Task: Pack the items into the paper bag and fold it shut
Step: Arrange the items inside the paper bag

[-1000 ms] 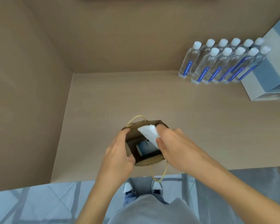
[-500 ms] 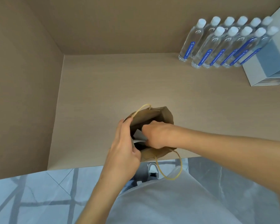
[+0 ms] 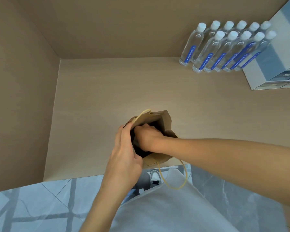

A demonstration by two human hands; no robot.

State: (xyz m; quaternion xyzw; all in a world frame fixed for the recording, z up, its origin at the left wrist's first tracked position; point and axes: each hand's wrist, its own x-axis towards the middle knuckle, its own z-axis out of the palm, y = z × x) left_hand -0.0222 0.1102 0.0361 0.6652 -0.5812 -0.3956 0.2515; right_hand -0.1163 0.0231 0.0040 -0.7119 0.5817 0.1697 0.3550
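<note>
A brown paper bag [image 3: 166, 124] with yellow cord handles stands open near the front edge of the beige table [image 3: 107, 91]. My left hand [image 3: 126, 153] grips the bag's left rim and holds the mouth open. My right hand [image 3: 147, 138] reaches down inside the bag; its fingertips are hidden in the dark interior, and no item shows there. The near handle [image 3: 174, 187] hangs over the table edge, while the far handle [image 3: 141, 115] stands up at the back rim.
Several clear water bottles [image 3: 224, 51] with white caps and blue labels stand in rows at the back right. A white and blue box [image 3: 274, 64] sits right of them. Brown walls [image 3: 23, 97] close the table at left and back. Tiled floor lies below.
My right hand carried a white packet from the bag's mouth down into the bag; the packet is now out of sight. My left hand kept its hold on the rim.
</note>
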